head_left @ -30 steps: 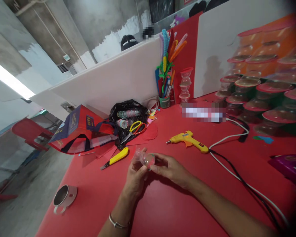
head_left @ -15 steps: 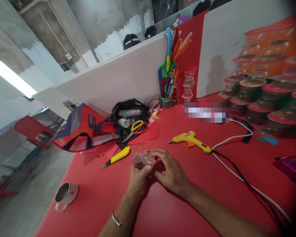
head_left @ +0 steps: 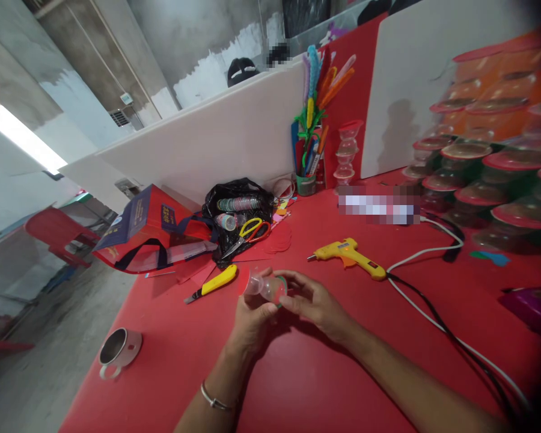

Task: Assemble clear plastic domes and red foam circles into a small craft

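Between my hands, just above the red table, lies a small clear plastic cup stack [head_left: 258,285] on its side. Its left end carries a red disc, and a green rim shows at the right end. My left hand [head_left: 251,322] is wrapped round it from below. My right hand [head_left: 313,304] grips the right end with thumb and fingertips. To the left rests a yellow utility knife [head_left: 216,281] with its blade out. A yellow glue gun [head_left: 349,256] lies on its side to the right, its nozzle facing left.
A mug [head_left: 121,352] stands near the table's left edge. Scissors [head_left: 249,234] lie by a black plastic bag [head_left: 238,189] of cups, beside a red and blue bag [head_left: 139,225]. Stacked cups [head_left: 482,156] rise at right. A white cable [head_left: 433,246] crosses the table [head_left: 297,385].
My right fingers have shifted and closed on the cup stack's right end. The stack has turned slightly, and its red disc and green rim show more clearly.
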